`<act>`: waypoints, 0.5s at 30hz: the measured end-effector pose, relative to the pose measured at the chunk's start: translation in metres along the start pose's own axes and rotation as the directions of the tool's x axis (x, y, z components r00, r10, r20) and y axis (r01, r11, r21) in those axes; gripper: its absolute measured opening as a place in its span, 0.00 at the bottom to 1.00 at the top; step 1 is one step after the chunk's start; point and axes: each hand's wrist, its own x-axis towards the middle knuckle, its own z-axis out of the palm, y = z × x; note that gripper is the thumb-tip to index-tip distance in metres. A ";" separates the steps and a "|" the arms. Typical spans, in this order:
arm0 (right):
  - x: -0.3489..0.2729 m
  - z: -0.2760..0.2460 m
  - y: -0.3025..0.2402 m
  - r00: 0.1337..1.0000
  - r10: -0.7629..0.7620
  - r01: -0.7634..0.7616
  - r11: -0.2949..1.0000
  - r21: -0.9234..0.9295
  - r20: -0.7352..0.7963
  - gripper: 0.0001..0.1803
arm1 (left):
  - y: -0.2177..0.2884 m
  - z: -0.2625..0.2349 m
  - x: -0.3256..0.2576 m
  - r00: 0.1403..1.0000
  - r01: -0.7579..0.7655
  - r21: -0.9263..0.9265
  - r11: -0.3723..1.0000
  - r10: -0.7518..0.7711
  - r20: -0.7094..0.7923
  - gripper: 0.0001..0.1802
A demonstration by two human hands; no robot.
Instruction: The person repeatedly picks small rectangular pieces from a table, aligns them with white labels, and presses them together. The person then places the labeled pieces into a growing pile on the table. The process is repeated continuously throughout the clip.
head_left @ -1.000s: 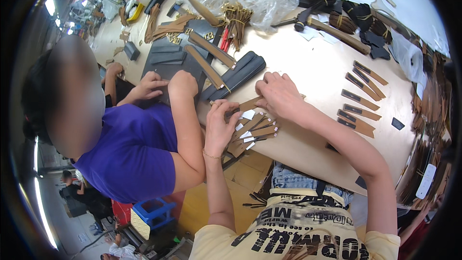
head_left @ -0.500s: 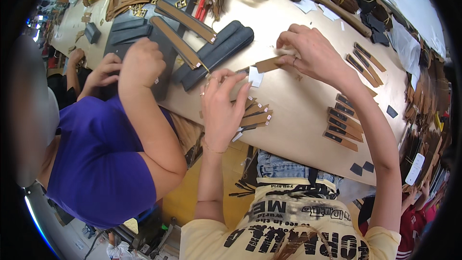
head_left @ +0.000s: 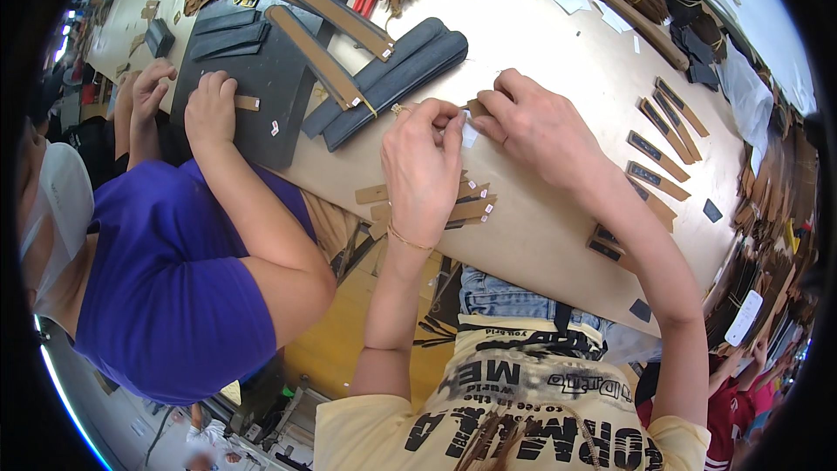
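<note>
Both hands meet over the middle of the counter [head_left: 558,52]. The left hand [head_left: 425,166] and the right hand [head_left: 536,126] work together on a small tan strip [head_left: 477,108] and a white sticker [head_left: 468,133] that sits between their fingertips. The left fingers are curled, thumb and forefinger pressed together on the sticker; the right fingers pinch the end of the strip, which lies low on the counter, mostly hidden under the knuckles.

Judging from this, the step in hand is putting the sticker on the strip. Whether it is already stuck down cannot be told, as the fingers cover the joint.

Just below the left wrist a fan of tan strips [head_left: 466,208] with white stickers lies on the counter edge. To the right, well apart, a row of tan strips with dark faces [head_left: 656,153] runs along the counter. Above the hands lie dark grey pads [head_left: 392,78] and a long tan strap [head_left: 316,57].

The next move probably calls for pressing the sticker flat with a thumb while the right fingers hold the strip steady, keeping it square to the end.

A co-worker in a purple shirt [head_left: 166,288] works at the left, one hand [head_left: 209,109] on a dark mat [head_left: 261,87].
</note>
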 end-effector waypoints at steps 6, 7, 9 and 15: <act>-0.004 0.001 0.001 0.994 0.027 -0.021 0.999 0.050 -0.108 0.06 | 0.005 -0.004 0.000 0.996 0.066 -0.170 0.983 -0.075 -0.051 0.06; -0.004 0.000 0.002 0.991 0.066 -0.053 0.993 0.108 -0.118 0.05 | 0.006 -0.005 0.001 0.992 0.104 -0.238 0.966 -0.117 -0.041 0.06; -0.005 -0.004 0.004 0.977 0.164 -0.121 0.952 0.281 -0.137 0.06 | 0.006 -0.008 0.007 0.988 0.133 -0.381 0.915 -0.155 -0.026 0.06; -0.008 -0.008 0.006 0.962 0.251 -0.173 0.866 0.469 -0.109 0.08 | 0.010 0.001 0.018 0.968 0.248 -0.299 0.922 -0.246 0.043 0.07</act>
